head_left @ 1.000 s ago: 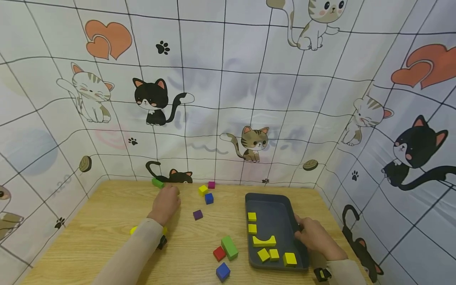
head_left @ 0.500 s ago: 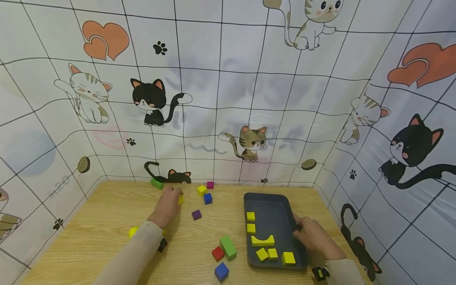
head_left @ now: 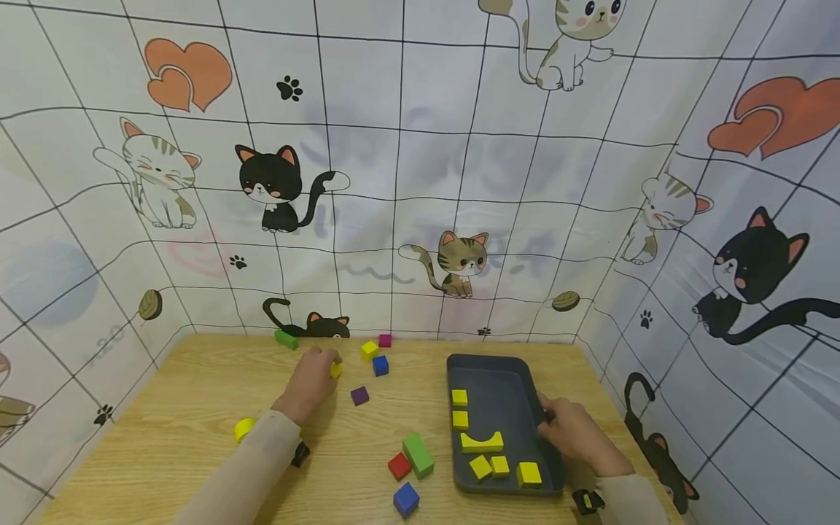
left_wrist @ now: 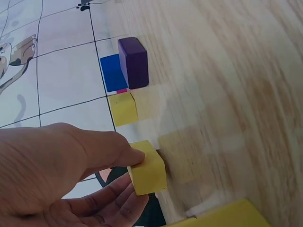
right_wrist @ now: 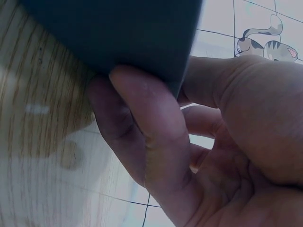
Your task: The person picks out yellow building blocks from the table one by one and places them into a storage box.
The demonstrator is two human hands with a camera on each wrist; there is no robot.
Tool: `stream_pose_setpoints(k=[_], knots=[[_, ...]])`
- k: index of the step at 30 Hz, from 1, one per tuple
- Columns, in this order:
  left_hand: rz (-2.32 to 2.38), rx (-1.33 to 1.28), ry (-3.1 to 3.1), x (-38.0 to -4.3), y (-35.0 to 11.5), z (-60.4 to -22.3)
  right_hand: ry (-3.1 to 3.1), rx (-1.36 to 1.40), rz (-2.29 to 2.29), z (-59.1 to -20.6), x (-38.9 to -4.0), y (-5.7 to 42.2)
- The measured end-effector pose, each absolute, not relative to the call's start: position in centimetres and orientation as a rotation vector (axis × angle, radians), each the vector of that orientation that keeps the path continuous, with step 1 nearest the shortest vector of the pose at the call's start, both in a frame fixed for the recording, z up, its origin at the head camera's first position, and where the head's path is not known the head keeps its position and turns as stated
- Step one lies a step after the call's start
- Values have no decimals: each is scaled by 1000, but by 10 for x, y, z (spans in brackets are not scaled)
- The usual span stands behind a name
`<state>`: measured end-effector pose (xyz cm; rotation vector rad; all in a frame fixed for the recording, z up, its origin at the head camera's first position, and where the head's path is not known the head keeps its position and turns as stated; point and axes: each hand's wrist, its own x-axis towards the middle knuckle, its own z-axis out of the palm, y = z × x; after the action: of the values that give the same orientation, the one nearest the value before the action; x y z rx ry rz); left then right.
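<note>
My left hand reaches over the far left of the table and pinches a yellow block between thumb and fingertips. In the left wrist view that block is close over the wood. With curled fingers my right hand grips the right edge of a dark grey tray. Several yellow pieces lie in the tray, among them an arched block and a cube. From the right wrist view, fingers are under the tray's edge, with the thumb partly hidden behind it.
A green block, yellow cube, magenta cube, blue cube and purple block lie farther back. Nearer are a red cube, green block and blue cube. A yellow piece sits by the left sleeve.
The yellow block has come into sight at my left fingertips as that hand shifted slightly right. My right hand keeps its hold on the tray, and the head view has turned slightly.
</note>
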<state>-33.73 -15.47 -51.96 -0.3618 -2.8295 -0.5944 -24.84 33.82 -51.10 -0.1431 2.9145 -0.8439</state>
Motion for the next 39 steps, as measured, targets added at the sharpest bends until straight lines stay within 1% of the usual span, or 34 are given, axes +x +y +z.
stream_pose_setpoints(k=[12,19,39], knots=[[-636,-415,-2759,-332,-139,-513,2903,-136,-847,-509,-249,337],[-696,-469,-2755,-321,-120,-508,2881,-97,-872,-509,-248,336],[-727,-845,-2676,-298,-39,-499,2904,-132,-830,-512,-249,339]])
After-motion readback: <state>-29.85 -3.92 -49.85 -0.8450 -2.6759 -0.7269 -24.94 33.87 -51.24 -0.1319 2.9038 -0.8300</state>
